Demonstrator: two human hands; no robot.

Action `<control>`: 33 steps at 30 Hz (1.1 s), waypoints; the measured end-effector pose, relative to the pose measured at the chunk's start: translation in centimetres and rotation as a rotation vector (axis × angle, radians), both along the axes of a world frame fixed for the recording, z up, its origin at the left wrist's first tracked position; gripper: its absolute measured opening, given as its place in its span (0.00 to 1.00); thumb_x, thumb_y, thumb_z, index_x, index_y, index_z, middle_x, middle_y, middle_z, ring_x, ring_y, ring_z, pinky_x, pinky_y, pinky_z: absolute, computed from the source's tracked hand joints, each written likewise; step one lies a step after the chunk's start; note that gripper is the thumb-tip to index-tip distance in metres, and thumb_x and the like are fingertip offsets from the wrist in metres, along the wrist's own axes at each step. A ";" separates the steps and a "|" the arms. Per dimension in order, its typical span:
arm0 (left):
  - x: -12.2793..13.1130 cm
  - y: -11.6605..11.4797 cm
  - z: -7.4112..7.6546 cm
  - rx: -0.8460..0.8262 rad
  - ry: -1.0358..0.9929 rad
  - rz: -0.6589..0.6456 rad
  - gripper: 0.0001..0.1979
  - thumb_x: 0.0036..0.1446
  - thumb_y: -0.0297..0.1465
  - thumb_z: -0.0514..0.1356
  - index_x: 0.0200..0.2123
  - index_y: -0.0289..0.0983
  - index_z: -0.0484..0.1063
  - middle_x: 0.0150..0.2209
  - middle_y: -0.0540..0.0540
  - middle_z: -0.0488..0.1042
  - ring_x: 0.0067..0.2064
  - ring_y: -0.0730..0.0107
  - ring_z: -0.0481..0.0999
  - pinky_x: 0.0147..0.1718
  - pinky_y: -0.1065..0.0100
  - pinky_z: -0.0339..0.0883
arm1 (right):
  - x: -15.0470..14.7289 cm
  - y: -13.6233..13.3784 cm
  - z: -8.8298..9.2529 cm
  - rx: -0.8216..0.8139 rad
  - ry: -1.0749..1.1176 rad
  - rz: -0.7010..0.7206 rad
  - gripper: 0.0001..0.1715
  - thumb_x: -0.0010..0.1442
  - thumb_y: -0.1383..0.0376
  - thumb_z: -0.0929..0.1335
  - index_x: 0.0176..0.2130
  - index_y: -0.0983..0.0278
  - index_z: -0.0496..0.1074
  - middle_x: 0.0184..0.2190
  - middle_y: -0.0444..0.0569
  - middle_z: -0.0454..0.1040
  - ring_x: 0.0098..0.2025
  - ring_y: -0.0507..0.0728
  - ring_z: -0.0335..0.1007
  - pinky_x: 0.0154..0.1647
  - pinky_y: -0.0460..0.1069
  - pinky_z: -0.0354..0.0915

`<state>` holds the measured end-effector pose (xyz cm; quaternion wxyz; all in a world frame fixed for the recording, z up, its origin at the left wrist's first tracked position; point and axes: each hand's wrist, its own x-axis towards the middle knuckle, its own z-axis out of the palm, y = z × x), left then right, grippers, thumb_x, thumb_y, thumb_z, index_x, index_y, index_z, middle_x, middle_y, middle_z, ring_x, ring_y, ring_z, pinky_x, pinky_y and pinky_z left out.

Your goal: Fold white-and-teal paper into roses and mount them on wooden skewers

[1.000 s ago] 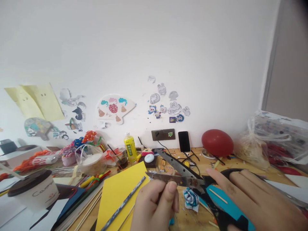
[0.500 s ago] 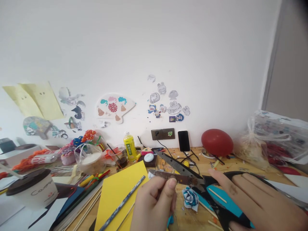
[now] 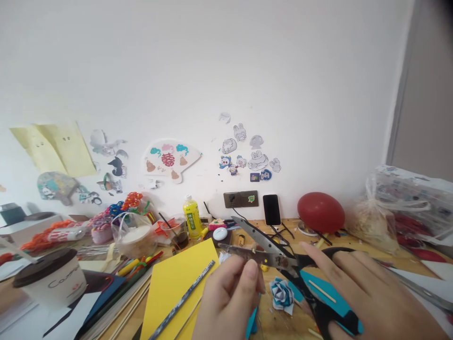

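Note:
My right hand (image 3: pixel 375 293) grips a pair of scissors (image 3: pixel 276 255) by its black handles, with the index finger stretched along the upper one. The blades are spread and point left. Their lower blade passes just above the fingertips of my left hand (image 3: pixel 230 295). That hand is closed in a pinch between thumb and index finger. A tiny pale tip shows at the pinch, but what it belongs to is hidden. Below the scissors' pivot lies a blue and white folded paper flower (image 3: pixel 282 295). Blue paper (image 3: pixel 318 285) lies partly behind the scissors' handles.
Yellow paper (image 3: pixel 177 278) with a patterned strip (image 3: pixel 187 297) on it lies left of my hands. Thin wooden sticks (image 3: pixel 130 309), a lidded coffee cup (image 3: pixel 53 278) and a yellow drink bottle (image 3: pixel 192 217) are further left. A phone (image 3: pixel 272 210) and red balloon (image 3: pixel 320 211) stand by the wall.
The scissors have risen slightly, blades still apart, and their handles have shifted a little. My left hand keeps its pinch in almost the same place. The whole view has shifted slightly.

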<state>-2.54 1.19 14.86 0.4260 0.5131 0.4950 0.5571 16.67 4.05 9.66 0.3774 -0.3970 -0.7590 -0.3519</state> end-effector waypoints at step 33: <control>-0.3 0.6 -0.8 0.058 0.214 0.060 0.21 0.54 0.44 0.55 0.17 0.36 0.65 0.16 0.55 0.55 0.20 0.75 0.54 0.20 0.72 0.46 | -0.4 0.0 0.3 -0.034 0.016 0.010 0.34 0.48 0.68 0.60 0.55 0.65 0.63 0.31 0.50 0.69 0.33 0.60 0.65 0.33 0.53 0.62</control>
